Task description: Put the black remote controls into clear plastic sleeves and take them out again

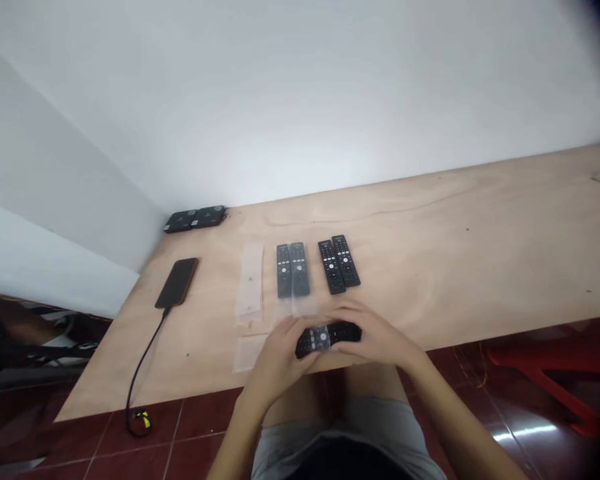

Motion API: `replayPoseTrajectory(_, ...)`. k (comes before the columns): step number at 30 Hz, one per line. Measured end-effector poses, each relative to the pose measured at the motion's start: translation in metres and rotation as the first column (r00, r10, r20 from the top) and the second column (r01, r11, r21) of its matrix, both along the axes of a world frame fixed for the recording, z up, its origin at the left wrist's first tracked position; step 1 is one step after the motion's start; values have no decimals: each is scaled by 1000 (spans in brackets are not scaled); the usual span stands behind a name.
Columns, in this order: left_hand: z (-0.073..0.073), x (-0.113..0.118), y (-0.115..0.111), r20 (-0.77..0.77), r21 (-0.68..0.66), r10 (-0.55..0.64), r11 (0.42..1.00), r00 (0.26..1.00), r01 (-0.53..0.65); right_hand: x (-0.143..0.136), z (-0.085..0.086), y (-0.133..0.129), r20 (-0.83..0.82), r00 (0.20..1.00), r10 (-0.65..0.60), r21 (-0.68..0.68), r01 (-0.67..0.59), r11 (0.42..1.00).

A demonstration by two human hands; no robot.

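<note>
Near the table's front edge I hold a black remote control (349,331) sideways between my two hands. A translucent plastic sleeve (322,338) appears to cover its left part and middle. My left hand (280,350) is closed around the left end, thumb below and fingers above. My right hand (375,331) grips the right end in the same way. Just beyond my hands lie two remotes in translucent sleeves (292,270), side by side. Right of them are two bare black remotes (339,264), slightly offset from each other.
Flat translucent sleeves (251,280) lie left of the remotes, with another sleeve (247,352) beside my left hand. A phone (177,283) with a black cable (143,360) rests on the wooden table (455,267). Two black boxes (195,219) sit by the wall. A red chair (555,373) stands right.
</note>
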State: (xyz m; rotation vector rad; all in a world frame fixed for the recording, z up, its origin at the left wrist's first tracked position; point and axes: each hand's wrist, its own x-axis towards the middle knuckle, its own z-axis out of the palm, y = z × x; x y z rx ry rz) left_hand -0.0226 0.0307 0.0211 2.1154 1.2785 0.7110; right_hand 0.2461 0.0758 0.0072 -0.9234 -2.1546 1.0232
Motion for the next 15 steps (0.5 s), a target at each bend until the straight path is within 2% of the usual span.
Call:
replayPoseTrajectory(3, -1, -4, -1, -18, -3, 16, 1000, 1000, -16, 22, -7, -10, 19, 984, -176, 6, 175, 984)
replayPoseTrajectory(6, -2, -6, -2, -27, -6, 33, 999, 999, -34, 39, -9, -22, 18, 964, -264, 7, 264, 965)
replayPoseTrajectory(9, -1, 0, 0, -51, 4, 39, 999, 998, -39, 36, -10, -31, -37, 969, -245, -47, 243, 969)
replayPoseTrajectory(15, -4, 25, 6, -130, 22, 6, 1000, 992, -3, 1, -15, -40, -191, 949, -249, -233, 203, 951)
